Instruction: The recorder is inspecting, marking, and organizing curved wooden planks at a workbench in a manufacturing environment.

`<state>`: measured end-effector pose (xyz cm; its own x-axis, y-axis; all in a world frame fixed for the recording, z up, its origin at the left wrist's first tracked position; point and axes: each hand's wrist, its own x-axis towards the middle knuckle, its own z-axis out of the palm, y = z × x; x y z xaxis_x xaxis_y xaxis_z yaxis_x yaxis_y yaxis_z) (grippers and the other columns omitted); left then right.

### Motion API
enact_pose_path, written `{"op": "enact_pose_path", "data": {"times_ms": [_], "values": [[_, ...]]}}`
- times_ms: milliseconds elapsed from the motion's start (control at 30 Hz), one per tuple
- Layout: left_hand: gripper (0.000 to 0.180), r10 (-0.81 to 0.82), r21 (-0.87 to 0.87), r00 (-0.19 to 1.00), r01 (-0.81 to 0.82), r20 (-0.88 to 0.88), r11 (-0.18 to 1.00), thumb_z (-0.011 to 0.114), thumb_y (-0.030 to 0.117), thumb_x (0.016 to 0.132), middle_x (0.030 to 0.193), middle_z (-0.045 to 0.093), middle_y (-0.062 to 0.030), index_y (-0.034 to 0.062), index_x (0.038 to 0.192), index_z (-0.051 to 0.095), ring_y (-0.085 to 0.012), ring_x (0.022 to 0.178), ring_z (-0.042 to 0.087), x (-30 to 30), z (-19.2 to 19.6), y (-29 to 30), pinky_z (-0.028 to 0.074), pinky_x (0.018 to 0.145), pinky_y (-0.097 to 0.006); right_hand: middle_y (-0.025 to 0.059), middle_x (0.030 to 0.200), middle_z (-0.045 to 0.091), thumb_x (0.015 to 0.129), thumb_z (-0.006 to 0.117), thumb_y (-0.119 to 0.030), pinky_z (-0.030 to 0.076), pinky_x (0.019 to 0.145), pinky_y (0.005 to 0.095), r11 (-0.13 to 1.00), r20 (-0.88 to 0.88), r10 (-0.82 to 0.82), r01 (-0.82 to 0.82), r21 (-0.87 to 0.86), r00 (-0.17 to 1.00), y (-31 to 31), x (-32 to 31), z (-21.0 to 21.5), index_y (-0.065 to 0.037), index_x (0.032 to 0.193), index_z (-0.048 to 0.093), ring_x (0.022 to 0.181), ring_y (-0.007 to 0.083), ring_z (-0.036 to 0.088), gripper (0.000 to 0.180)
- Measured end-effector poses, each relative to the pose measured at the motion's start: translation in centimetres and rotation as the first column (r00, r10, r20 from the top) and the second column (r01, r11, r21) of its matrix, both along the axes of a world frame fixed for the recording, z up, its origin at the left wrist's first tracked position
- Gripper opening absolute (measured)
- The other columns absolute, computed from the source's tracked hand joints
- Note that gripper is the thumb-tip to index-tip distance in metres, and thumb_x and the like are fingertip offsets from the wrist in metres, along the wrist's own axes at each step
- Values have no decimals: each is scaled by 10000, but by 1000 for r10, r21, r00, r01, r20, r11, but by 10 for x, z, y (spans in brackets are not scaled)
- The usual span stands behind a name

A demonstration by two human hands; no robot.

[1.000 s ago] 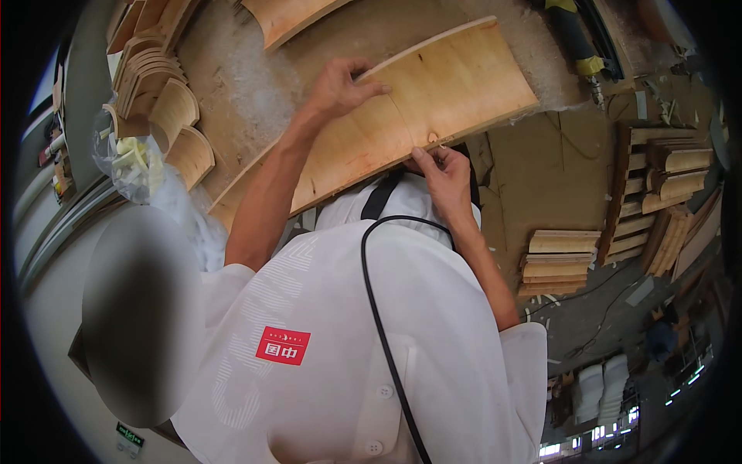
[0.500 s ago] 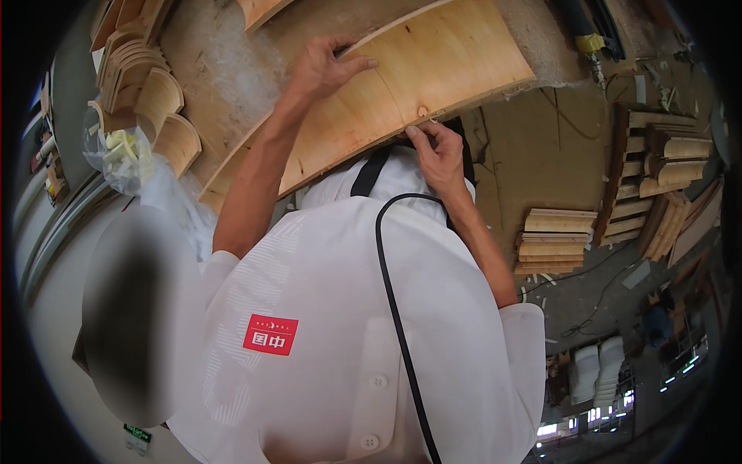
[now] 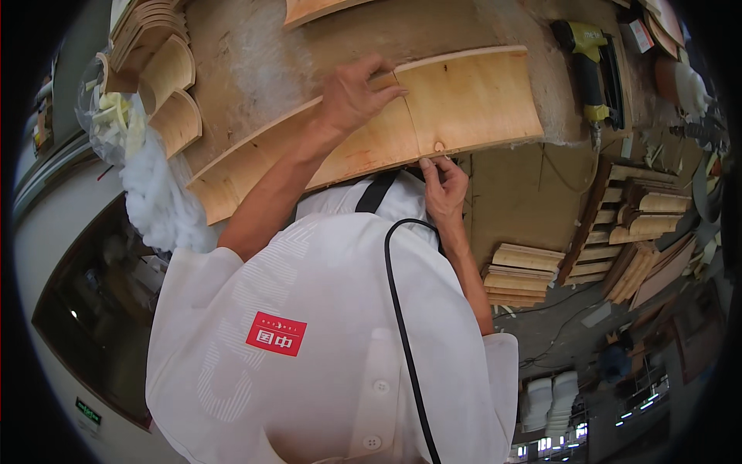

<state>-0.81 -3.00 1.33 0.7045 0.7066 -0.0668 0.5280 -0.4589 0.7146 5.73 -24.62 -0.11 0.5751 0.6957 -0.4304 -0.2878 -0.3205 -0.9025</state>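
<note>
A long curved plywood panel point(image 3: 475, 97) lies across in front of me, hollow side up, with a thin dark seam running across its middle. At its far edge, my left hand point(image 3: 352, 97) is closed over the rim beside the seam, its thumb reaching onto the hollow face. My right hand point(image 3: 446, 192) pinches the near edge where the seam ends, close to a small knot. Whether something small sits between the right fingertips is hidden. The panel's near side is against my body.
A yellow-and-black nail gun point(image 3: 587, 73) lies to the right on the worktable point(image 3: 232, 93). Curved plywood pieces point(image 3: 174, 66) stand at the far left, by a plastic bag point(image 3: 116, 116) of scraps and white fluff point(image 3: 158, 197). More wood pieces point(image 3: 522, 274) are stacked lower right.
The view has shifted, so the panel appears lower and the whole nail gun shows. My left fingers have moved along the far edge closer to the seam. My right hand stays at the near edge.
</note>
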Motion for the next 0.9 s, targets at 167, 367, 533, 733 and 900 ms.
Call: {"op": "enact_pose_path", "data": {"times_ms": [167,367,533,733,900], "values": [[320,-34,83,999,31,38,996,799,204,696,910,685,-147,4,908,667,-274,840,675,-4,-1,-2,524,710,-310,59,794,666,908,602,-119,455,700,231,999,34,12,-10,-39,999,-1,1,-1,70,898,656,741,98,574,197],[319,-76,66,994,71,76,995,780,184,718,938,685,-135,24,971,671,-270,865,670,-5,-5,3,520,730,-313,32,777,651,910,604,-123,442,670,218,1000,19,0,0,-17,1000,0,2,1,62,901,659,724,71,543,193],[374,-53,-73,996,58,70,996,768,239,721,865,687,-128,38,1021,673,-216,771,661,-2,-14,10,504,683,-324,78,821,680,896,608,-104,482,716,239,1000,-42,-2,1,-27,999,-2,4,0,59,920,659,757,112,619,172],[456,-14,-292,950,-82,-312,953,790,348,645,873,686,-148,68,991,696,-267,784,658,10,8,17,505,726,-350,103,884,669,888,629,-153,507,748,270,996,-267,-77,87,25,961,3,7,0,88,915,626,782,144,633,243],[425,-10,-322,981,-54,-193,945,790,342,641,884,689,-140,67,955,707,-258,796,657,7,-9,17,506,719,-347,159,955,636,881,618,-162,567,769,406,944,-408,-315,328,-38,857,19,17,1,101,992,576,807,217,649,289]]}}
